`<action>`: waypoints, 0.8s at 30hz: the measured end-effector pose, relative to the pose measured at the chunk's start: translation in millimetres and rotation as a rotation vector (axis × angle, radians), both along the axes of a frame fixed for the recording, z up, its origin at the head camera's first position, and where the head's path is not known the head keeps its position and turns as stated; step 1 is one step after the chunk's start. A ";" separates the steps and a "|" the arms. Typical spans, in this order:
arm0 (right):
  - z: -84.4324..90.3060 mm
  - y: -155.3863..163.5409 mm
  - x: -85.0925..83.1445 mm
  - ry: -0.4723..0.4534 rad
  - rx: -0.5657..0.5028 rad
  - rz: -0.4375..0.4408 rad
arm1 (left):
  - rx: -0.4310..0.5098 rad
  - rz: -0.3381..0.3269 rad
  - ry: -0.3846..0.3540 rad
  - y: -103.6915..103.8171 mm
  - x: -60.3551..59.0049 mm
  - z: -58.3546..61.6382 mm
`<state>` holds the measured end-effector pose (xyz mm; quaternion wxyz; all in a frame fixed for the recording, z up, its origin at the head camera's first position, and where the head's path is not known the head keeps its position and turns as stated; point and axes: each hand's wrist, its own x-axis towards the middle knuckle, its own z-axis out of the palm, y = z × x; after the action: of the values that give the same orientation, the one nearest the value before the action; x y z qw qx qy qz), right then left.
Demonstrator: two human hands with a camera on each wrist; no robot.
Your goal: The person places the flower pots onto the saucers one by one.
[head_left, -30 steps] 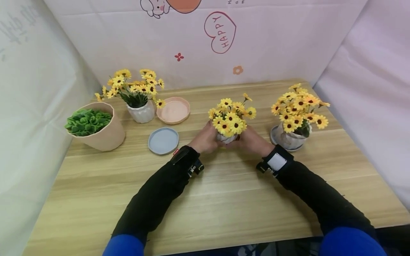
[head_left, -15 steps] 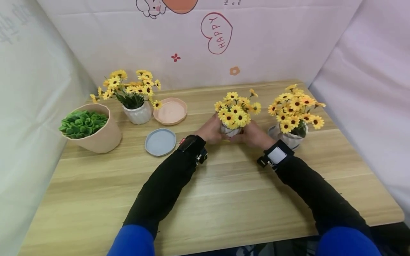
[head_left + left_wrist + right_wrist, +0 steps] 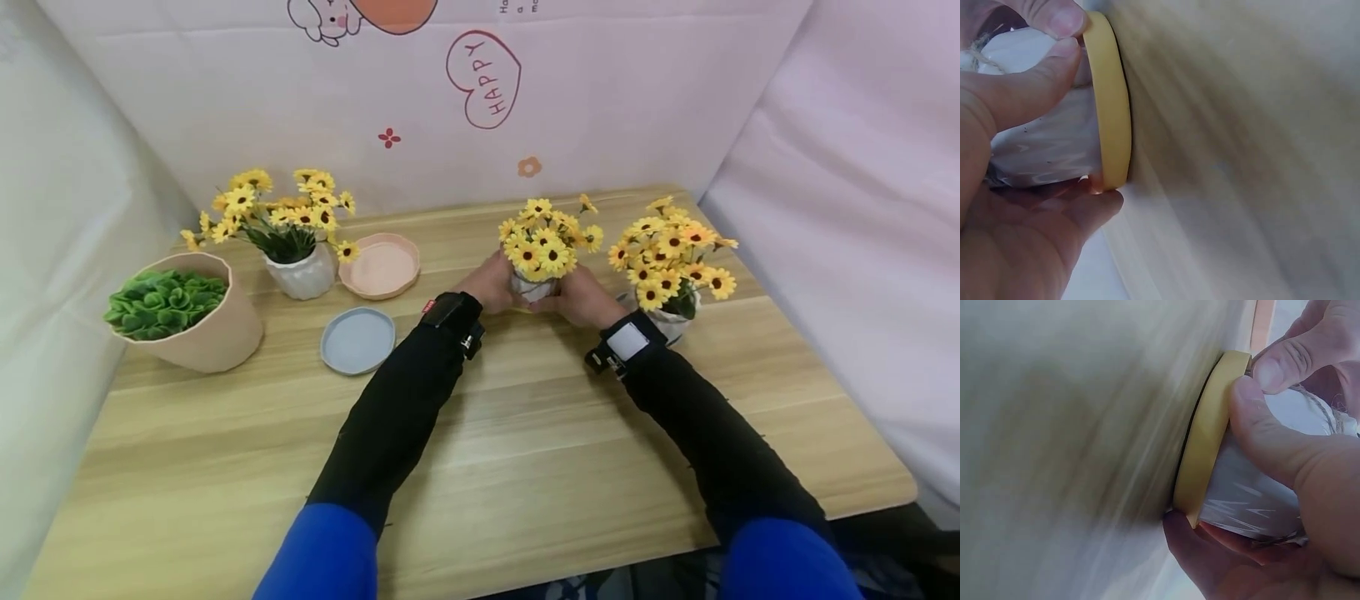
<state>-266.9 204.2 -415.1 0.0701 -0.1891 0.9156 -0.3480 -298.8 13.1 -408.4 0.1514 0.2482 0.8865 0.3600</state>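
Both hands hold a small white flower pot (image 3: 532, 289) with yellow daisy-like flowers (image 3: 544, 246), near the back middle of the table. My left hand (image 3: 492, 283) grips its left side and my right hand (image 3: 588, 298) its right side. In the left wrist view a yellow saucer (image 3: 1113, 106) sits under the pot, with the left thumb near its rim and a fingertip at its lower edge. The right wrist view shows the same yellow saucer (image 3: 1210, 437) close against the tabletop; whether it touches cannot be told. Twine goes round the pot's wrapping.
Just right stands another pot of yellow flowers (image 3: 671, 258), partly behind the right wrist. On the left are a third flower pot (image 3: 302, 275), a pink saucer (image 3: 381, 267), a grey-blue saucer (image 3: 358, 342) and a large pink pot (image 3: 225, 333) with a green plant.
Both hands, still gripping the pot, have moved it away toward the back and right, closer to the right flower pot. The head view has shifted slightly right.
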 end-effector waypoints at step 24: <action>1.2 3.2 -29.0 -0.048 -0.044 -0.181 | -0.105 -0.035 0.034 21.5 -50.3 -2.0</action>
<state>-295.9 207.4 -413.9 0.0561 -0.0985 0.9192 -0.3771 -349.1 34.6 -410.4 0.1551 0.2613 0.9022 0.3061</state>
